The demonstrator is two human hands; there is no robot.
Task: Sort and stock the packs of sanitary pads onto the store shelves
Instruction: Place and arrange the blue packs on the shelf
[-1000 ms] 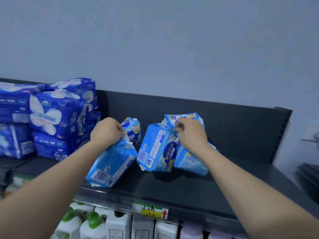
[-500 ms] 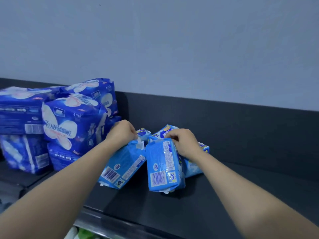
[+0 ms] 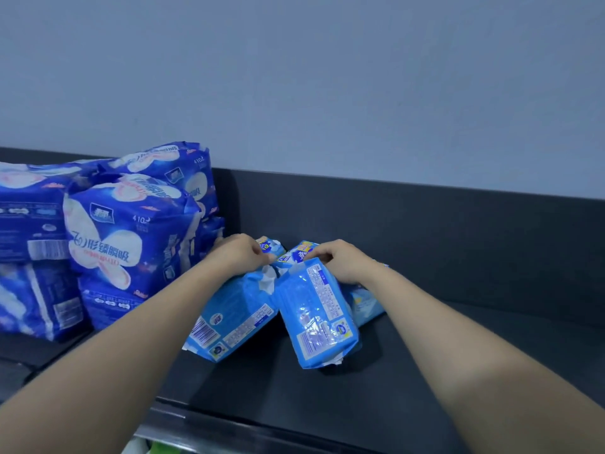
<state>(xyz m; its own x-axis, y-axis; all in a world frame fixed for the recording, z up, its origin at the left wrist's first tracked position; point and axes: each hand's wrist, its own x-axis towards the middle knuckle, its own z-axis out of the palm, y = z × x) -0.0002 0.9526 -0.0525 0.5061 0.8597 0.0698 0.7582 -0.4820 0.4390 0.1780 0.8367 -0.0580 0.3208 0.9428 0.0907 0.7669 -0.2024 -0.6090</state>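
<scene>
While reaching with both bare forearms over the dark shelf [image 3: 425, 371] in the lower half of the frame, grips with the left hand [image 3: 240, 257] the left light-blue pack [image 3: 229, 319] just left of centre, fingers curled over its crimped top seam. Holds that pack tilted, barcode end down on the shelf and pointing toward the lower left. With the right hand [image 3: 343, 265], fingers likewise curled, pinches the top of the right light-blue pack [image 3: 319, 316] just right of centre, printed back face up, lower end resting on the shelf toward the bottom of the frame. Has the two top seams nearly touching between the hands, with the lower ends splayed apart. Behind the hands, further light-blue packs [image 3: 366, 303] in front of the shelf's dark back panel [image 3: 425, 231], partly hidden by the right wrist; number hard to tell. At the left of the frame, larger dark-blue packs [image 3: 131, 234] with a white butterfly-shaped print, stacked on the same shelf, just beside the left hand. Across the upper half, plain pale blue-grey wall [image 3: 327, 77]. At the bottom edge, under the shelf lip, something white and green, too little showing to tell what.
</scene>
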